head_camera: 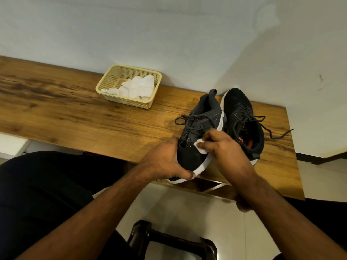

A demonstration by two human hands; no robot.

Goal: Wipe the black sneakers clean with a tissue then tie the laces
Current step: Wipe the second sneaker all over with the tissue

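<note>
Low in the middle of the frame, the left hand (165, 162) grips the toe of one black sneaker (197, 139), fingers wrapped round it. The right hand (225, 149) pinches a tissue (201, 147) against its side. This looks like wiping; laces (189, 119) hang loose, so tying comes later. The other sneaker (242, 117) waits beside it on the worktop (75, 109). Farther up, a basket (112, 79) holds more tissues (137, 87).
</note>
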